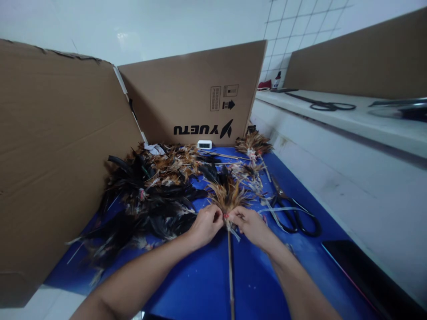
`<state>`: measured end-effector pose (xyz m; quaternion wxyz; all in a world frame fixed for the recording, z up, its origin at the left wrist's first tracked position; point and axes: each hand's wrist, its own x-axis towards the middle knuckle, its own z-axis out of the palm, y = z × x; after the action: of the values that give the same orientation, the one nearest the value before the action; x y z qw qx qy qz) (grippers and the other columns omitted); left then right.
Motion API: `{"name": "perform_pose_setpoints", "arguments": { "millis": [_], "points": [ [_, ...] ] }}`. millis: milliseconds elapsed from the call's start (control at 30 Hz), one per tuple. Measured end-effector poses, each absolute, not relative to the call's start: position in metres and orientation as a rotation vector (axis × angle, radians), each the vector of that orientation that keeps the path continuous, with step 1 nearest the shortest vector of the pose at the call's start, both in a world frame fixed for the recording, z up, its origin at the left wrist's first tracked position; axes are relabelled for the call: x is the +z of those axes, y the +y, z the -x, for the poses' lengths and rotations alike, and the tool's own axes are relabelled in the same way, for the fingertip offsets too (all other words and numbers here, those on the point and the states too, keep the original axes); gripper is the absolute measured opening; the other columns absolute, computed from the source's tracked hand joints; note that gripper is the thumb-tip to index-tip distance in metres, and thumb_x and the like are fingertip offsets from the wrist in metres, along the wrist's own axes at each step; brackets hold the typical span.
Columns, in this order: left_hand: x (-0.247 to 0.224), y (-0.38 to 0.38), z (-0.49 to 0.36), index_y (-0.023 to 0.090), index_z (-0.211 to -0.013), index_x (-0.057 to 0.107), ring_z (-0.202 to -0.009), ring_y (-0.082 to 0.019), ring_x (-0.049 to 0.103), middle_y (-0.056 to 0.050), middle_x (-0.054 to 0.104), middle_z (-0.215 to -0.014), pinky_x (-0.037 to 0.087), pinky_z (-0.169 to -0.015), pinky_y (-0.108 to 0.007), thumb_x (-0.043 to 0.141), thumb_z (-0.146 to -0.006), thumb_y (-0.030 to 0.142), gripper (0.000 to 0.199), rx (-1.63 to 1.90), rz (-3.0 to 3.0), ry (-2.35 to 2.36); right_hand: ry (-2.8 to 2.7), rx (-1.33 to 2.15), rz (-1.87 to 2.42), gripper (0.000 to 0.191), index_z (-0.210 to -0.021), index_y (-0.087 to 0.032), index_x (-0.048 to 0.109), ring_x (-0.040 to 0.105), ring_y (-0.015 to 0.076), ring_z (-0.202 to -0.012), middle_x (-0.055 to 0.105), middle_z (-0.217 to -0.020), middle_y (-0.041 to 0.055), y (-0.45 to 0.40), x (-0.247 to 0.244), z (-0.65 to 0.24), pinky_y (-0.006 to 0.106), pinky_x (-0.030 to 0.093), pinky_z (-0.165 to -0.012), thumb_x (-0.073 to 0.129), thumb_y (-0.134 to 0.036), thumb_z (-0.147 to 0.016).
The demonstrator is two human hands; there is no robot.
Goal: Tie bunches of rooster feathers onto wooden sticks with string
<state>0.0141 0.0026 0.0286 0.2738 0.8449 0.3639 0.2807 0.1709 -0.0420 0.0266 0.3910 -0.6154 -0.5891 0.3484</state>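
A bunch of brown and black feathers (228, 193) lies at the centre of the blue table, at the top of a thin stick (231, 271) that runs toward the front edge. Red tie material (227, 216) shows around the base of the feathers. My left hand (208, 224) pinches at the left side of this tie, fingertips curled together. From the right, my right hand (248, 222) has its thumb and fingers closed on the tie. White strips hang just below the fingers, over the stick.
Black feathers (163, 222) and brown feathers (180, 164) pile at the left and back. Large scissors (296, 215) and a black case (370, 275) lie right. Cardboard panels (193, 89) stand behind and left. A small white display (204, 145) sits at the back. A ledge (360, 120) runs along the right.
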Motion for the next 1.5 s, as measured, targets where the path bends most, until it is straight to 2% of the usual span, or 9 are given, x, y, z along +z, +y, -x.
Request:
{"name": "perform_pose_setpoints", "arguments": {
  "millis": [200,433,800,1000,1267,1500],
  "points": [
    [0.027,0.004,-0.014,0.016,-0.069,0.054,-0.059,-0.01,0.048,0.001,0.055,-0.065,0.036,-0.058,-0.021,0.049,-0.074,0.012,0.008,0.795,-2.246,0.989,-1.444,0.882,1.59,0.017,-0.064,-0.018,0.054,0.047,0.0111,-0.048,0.056,-0.055,-0.0016,-0.04,0.025,-0.173,0.023,0.036,-0.049,0.049,-0.031,-0.073],
    [0.026,-0.001,-0.016,0.016,-0.075,0.057,-0.066,-0.012,0.053,-0.001,0.059,-0.071,0.04,-0.059,-0.021,0.053,-0.077,0.027,0.012,0.818,-2.288,0.968,-1.462,0.846,1.596,0.018,-0.068,-0.017,0.059,0.047,0.0112,-0.048,0.057,-0.057,-0.0008,-0.038,0.019,-0.174,0.023,0.036,-0.049,0.049,-0.031,-0.074],
    [0.027,0.001,-0.018,0.017,-0.077,0.055,-0.07,-0.013,0.051,-0.002,0.056,-0.075,0.04,-0.068,-0.024,0.045,-0.081,0.017,0.011,0.754,-2.457,0.942,-1.457,0.858,1.585,0.017,-0.068,-0.017,0.058,0.047,0.0108,-0.048,0.055,-0.056,-0.0016,-0.038,0.018,-0.173,0.023,0.036,-0.049,0.049,-0.029,-0.074],
    [0.029,0.002,-0.017,0.017,-0.072,0.051,-0.063,-0.011,0.046,0.0,0.052,-0.068,0.037,-0.062,-0.023,0.045,-0.08,0.015,0.01,0.721,-2.36,0.95,-1.434,0.857,1.584,0.019,-0.067,-0.017,0.058,0.046,0.0106,-0.047,0.055,-0.055,-0.0012,-0.039,0.02,-0.173,0.023,0.036,-0.049,0.048,-0.032,-0.073],
    [0.03,0.004,-0.016,0.017,-0.069,0.048,-0.061,-0.011,0.046,0.001,0.051,-0.066,0.035,-0.06,-0.023,0.043,-0.079,0.012,0.012,0.752,-2.278,0.967,-1.474,0.707,1.738,0.017,-0.066,-0.019,0.059,0.053,0.014,-0.051,0.056,-0.049,-0.0018,-0.042,0.032,-0.171,0.024,0.036,-0.051,0.048,-0.03,-0.072],
    [0.025,0.005,-0.016,0.018,-0.07,0.048,-0.06,-0.011,0.05,0.001,0.054,-0.063,0.037,-0.058,-0.023,0.043,-0.079,0.014,0.011,0.805,-2.146,0.959,-1.526,0.598,1.779,0.018,-0.069,-0.019,0.059,0.056,0.016,-0.06,0.064,-0.063,0.0021,-0.042,0.033,-0.171,0.026,0.037,-0.057,0.044,-0.028,-0.074]
  ]
}}
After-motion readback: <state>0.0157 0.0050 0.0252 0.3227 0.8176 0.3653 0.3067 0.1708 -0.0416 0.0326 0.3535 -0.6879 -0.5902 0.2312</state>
